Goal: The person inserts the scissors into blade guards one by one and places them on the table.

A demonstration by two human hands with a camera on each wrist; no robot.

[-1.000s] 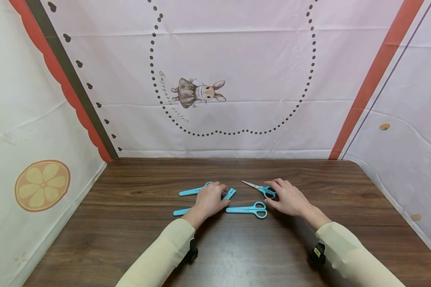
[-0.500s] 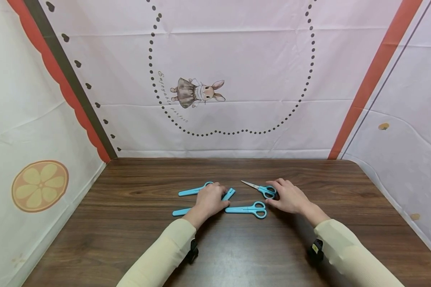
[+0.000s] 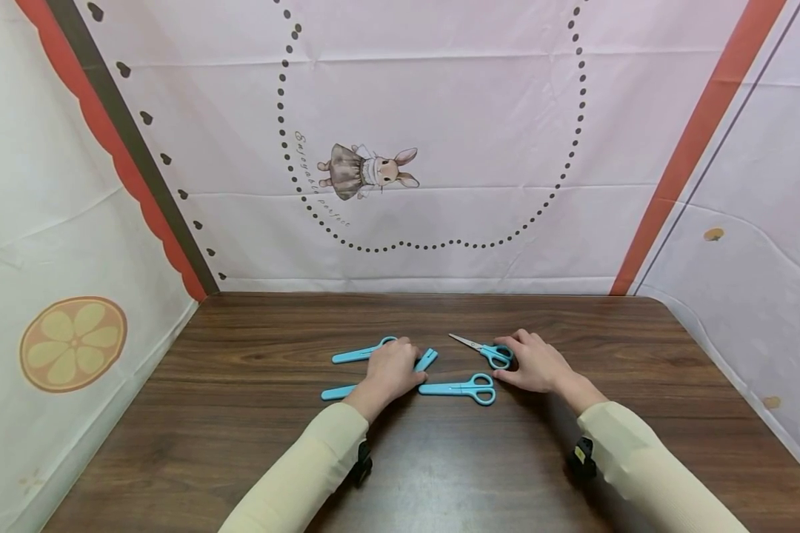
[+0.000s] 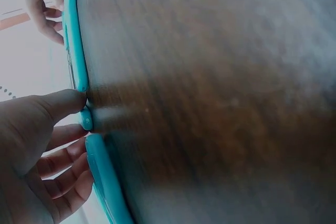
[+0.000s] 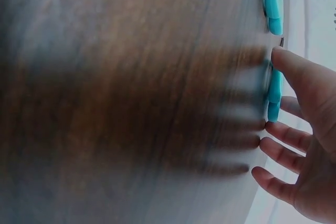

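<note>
My left hand (image 3: 390,368) pinches a small turquoise blade cover (image 3: 427,360); its notched end shows past the fingers. In the left wrist view the cover (image 4: 86,119) lies between thumb and index finger. My right hand (image 3: 533,363) has its thumb and index finger around the handles of turquoise scissors (image 3: 487,351), whose bare blades point left and away. The right wrist view shows the thumb on the near side of these scissors (image 5: 274,87), the other fingers spread, their tips near the table. Between the hands lies a covered pair of scissors (image 3: 443,389), handles to the right.
Another covered pair of scissors (image 3: 353,357) lies behind my left hand, its handles partly hidden. A turquoise piece (image 3: 336,393) shows left of my left wrist, its far end hidden. A printed cloth (image 3: 480,148) hangs behind the brown table (image 3: 253,429).
Both hands stay at the same things. Only a slight shift of the forearms and of the head view shows.
</note>
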